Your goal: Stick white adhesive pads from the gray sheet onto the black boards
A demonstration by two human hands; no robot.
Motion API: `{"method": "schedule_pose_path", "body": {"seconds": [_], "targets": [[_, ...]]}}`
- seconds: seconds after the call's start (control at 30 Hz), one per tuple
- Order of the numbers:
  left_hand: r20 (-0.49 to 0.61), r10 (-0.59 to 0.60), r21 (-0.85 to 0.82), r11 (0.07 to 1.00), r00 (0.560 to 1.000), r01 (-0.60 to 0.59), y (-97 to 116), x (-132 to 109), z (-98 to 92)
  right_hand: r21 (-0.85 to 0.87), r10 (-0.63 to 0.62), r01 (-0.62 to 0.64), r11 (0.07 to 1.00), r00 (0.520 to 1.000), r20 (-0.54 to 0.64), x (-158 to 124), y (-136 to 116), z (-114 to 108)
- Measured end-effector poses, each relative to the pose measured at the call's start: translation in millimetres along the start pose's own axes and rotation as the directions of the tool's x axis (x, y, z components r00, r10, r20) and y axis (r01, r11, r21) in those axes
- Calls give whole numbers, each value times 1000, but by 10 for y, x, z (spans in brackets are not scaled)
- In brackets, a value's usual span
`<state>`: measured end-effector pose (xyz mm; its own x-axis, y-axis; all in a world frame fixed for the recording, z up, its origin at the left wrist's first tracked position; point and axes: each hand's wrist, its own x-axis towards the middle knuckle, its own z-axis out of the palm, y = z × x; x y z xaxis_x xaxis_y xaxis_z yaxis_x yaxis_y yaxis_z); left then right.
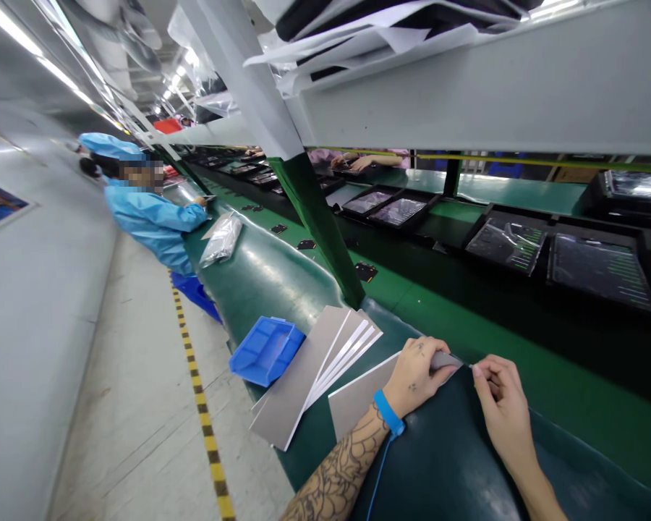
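My left hand (417, 373), wearing a blue wrist strap (389, 414) with a thin cord, grips the far end of a flat grey sheet (358, 401) with a white edge. Part of this sheet is hidden under the hand and forearm. Just right of its tip, my right hand (502, 394) is closed in a pinch, thumb against fingers. Whatever lies between those fingertips is too small to make out. Left of my hands, several similar grey sheets (304, 383) lie fanned out on the green bench mat (439, 463), beside a blue plastic bin (268, 351).
A green-wrapped post (320, 224) rises beyond the sheets. Behind it, black trays (507, 242) with film-covered panels line the conveyor, near small dark parts (366, 272). A co-worker in blue (152, 217) works farther left, by a clear plastic bag (222, 239). A shelf (466, 87) hangs overhead.
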<state>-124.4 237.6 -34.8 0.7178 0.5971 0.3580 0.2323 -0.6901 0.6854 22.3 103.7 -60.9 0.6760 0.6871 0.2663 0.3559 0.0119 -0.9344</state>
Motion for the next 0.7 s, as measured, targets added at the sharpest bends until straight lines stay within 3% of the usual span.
{"method": "schedule_pose_path", "body": {"seconds": [0.7], "targets": [[-5,0,-5,1000,1000,0,10,-11,19,6,9,-9,1000,1000,1,-4,-9,-15]]}}
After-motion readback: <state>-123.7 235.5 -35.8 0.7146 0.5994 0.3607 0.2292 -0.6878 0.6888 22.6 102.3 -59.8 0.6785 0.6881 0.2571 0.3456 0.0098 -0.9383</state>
